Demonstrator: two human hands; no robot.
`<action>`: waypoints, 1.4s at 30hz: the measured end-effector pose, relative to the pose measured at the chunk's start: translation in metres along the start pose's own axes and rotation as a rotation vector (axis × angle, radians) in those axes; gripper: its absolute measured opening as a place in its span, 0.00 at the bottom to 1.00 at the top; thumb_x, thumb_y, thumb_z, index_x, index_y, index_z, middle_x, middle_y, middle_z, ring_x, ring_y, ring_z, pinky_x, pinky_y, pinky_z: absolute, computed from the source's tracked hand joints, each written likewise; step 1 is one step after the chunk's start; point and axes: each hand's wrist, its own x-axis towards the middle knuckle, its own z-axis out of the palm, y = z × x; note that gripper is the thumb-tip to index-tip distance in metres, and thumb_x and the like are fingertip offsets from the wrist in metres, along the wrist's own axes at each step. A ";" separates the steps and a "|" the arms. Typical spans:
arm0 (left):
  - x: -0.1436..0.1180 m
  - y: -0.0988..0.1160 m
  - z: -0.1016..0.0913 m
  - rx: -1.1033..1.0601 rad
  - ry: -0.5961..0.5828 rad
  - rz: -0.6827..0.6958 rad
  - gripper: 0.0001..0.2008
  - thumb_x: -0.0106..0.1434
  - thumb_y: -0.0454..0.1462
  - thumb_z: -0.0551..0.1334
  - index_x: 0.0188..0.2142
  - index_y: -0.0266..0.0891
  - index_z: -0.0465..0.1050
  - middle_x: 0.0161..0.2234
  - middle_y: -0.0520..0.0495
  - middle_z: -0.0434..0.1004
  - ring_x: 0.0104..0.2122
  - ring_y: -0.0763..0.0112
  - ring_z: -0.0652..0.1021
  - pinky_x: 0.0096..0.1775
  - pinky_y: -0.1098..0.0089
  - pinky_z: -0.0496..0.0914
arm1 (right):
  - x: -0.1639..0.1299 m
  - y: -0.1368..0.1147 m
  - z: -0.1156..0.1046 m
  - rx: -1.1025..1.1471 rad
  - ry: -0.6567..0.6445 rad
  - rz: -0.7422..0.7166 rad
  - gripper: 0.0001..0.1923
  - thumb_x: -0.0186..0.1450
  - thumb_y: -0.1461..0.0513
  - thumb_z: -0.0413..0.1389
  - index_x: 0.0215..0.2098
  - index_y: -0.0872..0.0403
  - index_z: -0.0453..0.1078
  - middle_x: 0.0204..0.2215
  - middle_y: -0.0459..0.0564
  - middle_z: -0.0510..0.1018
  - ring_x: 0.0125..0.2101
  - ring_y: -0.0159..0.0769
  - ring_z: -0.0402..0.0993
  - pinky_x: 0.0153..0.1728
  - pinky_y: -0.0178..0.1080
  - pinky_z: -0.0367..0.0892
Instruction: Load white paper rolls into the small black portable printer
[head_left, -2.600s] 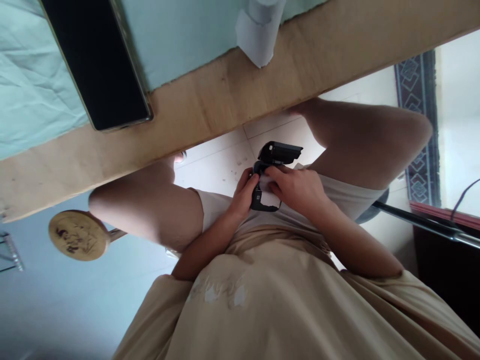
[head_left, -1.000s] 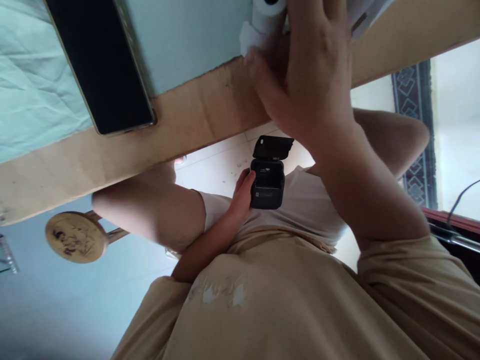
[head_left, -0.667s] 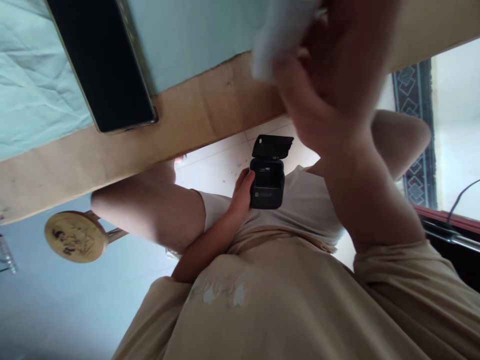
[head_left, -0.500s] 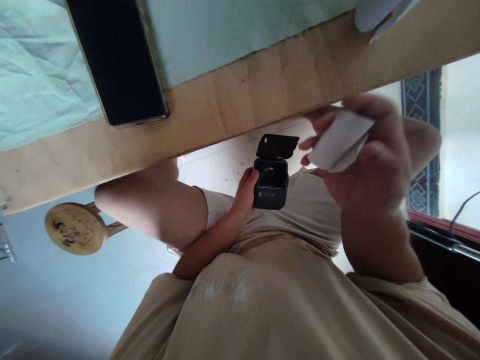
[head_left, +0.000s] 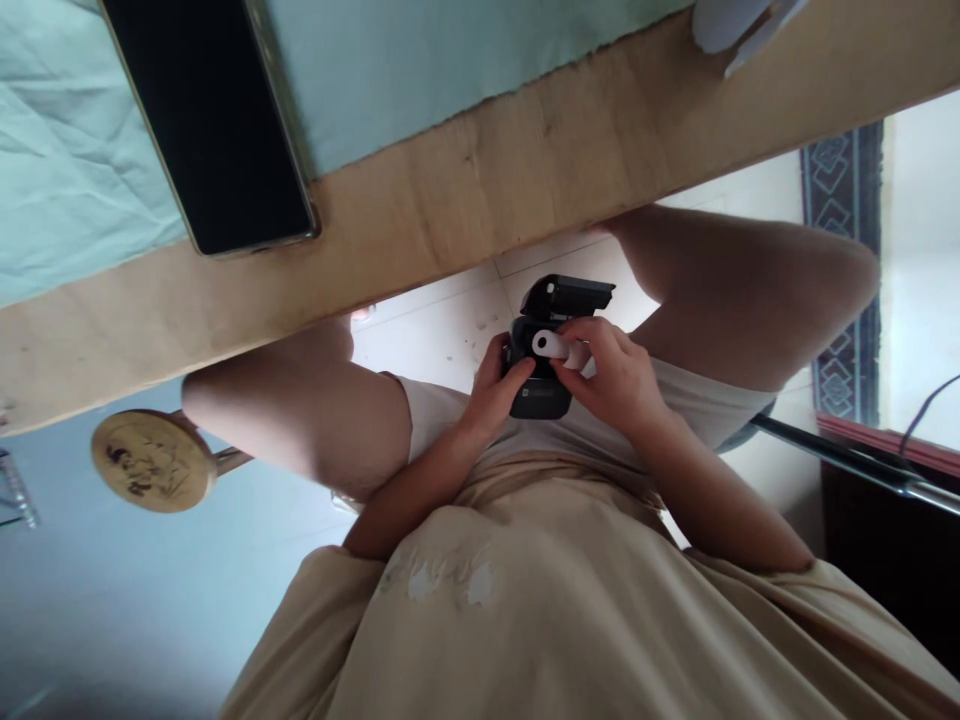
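Left hand (head_left: 491,395), fingers holding black device (head_left: 540,402), likely bracing it; lid (head_left: 574,297) up, seemingly for access; right hand (head_left: 619,377), fingers narrow, pinching white roll (head_left: 554,346) at the opening

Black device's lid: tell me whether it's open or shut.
Open: the lid stands away from the black device, with a white roll at its uncovered opening.

Dim, cool light leaves the legs (head_left: 735,290) in soft shadow while the tiled floor (head_left: 442,325) between them shines pale, the lower right side sinks near black, and wide-angle distortion stretches the shirt (head_left: 570,620).
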 end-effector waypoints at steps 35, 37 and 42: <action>-0.004 -0.004 -0.005 -0.026 -0.140 0.034 0.44 0.43 0.48 0.79 0.59 0.47 0.70 0.53 0.44 0.79 0.54 0.55 0.78 0.52 0.61 0.74 | 0.006 0.032 0.018 0.813 -0.151 0.633 0.29 0.69 0.40 0.49 0.56 0.49 0.64 0.54 0.55 0.78 0.50 0.38 0.78 0.45 0.41 0.76; -0.006 0.000 -0.003 -0.071 -0.124 0.005 0.42 0.44 0.49 0.80 0.57 0.47 0.71 0.53 0.45 0.78 0.53 0.58 0.78 0.51 0.63 0.74 | 0.007 0.023 0.015 0.786 -0.232 0.569 0.34 0.64 0.37 0.56 0.57 0.51 0.64 0.53 0.55 0.77 0.48 0.36 0.77 0.44 0.39 0.76; -0.010 0.006 0.001 -0.135 -0.052 -0.067 0.34 0.48 0.53 0.79 0.50 0.45 0.73 0.43 0.49 0.79 0.41 0.65 0.80 0.41 0.67 0.73 | 0.011 0.018 0.009 0.692 -0.333 0.479 0.40 0.58 0.41 0.66 0.58 0.54 0.63 0.45 0.53 0.77 0.37 0.31 0.73 0.37 0.36 0.72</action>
